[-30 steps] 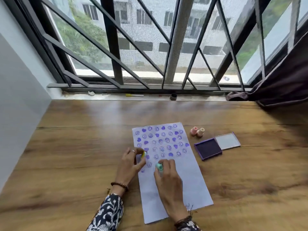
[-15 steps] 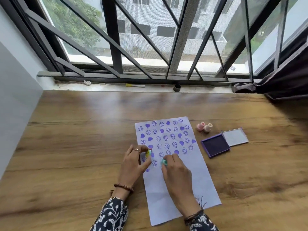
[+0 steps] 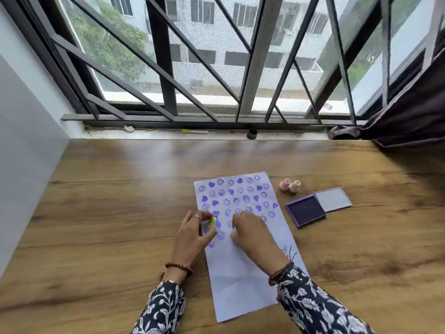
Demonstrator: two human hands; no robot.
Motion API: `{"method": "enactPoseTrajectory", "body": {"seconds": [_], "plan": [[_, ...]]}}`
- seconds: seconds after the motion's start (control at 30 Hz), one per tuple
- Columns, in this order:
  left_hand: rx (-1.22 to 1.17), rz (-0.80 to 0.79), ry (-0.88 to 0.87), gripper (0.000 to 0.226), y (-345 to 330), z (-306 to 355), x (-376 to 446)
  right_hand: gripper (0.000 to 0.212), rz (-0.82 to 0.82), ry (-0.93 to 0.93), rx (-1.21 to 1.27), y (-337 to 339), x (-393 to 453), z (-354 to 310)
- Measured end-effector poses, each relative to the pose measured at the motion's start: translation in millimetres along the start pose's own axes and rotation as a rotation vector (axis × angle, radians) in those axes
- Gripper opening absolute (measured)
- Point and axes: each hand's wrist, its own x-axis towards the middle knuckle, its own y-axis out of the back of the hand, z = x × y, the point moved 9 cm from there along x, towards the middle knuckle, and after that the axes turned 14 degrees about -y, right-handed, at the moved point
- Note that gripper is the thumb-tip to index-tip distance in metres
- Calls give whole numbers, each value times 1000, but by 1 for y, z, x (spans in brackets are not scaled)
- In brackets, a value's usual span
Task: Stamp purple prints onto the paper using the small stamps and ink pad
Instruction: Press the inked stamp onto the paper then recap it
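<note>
A white paper [image 3: 243, 285] lies on the wooden table, its upper half covered with several purple smiley and heart prints. My left hand [image 3: 192, 235] pinches a small yellow stamp [image 3: 212, 221] at the paper's left edge. My right hand [image 3: 252, 235] presses a small teal stamp [image 3: 232, 231] down on the paper; the hand hides most of it. An open purple ink pad [image 3: 305, 210] sits right of the paper, its clear lid [image 3: 333, 199] beside it. Two small pink stamps [image 3: 290, 186] stand behind the pad.
The wooden table [image 3: 108, 213] runs back to a window sill with a barred window. On the sill lie a yellow-tipped marker [image 3: 193, 132] and a small dark cap [image 3: 251, 134]. A dark curtain [image 3: 409, 112] hangs at the right. A grey wall borders the left.
The view has tilted down slightly. My right hand has moved the teal stamp a little up the paper and pressed it down. My left hand has stayed at the left edge.
</note>
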Motion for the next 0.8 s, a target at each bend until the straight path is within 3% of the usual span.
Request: {"method": "enactPoseTrajectory", "body": {"seconds": [0.07,0.23,0.33,0.5,0.67,0.8], "plan": [[-53,-10,24,16,1,2,-2,17,-33,-98,243,5,3,23],[-116,217,70,22,21,6,-21,11,-238,-465,1356,-12,-23,83],[-279,262,128,21,10,13,-31,10,-359,-507,1653,-22,-43,88],[-766,226,308,16,-35,28,-30,17,-343,-295,1596,5,-57,77],[-868,144,304,12,-52,45,-23,18,-98,-153,1297,47,-59,80],[-861,100,290,18,-61,53,-16,20,-49,-135,1277,59,-61,92]]}}
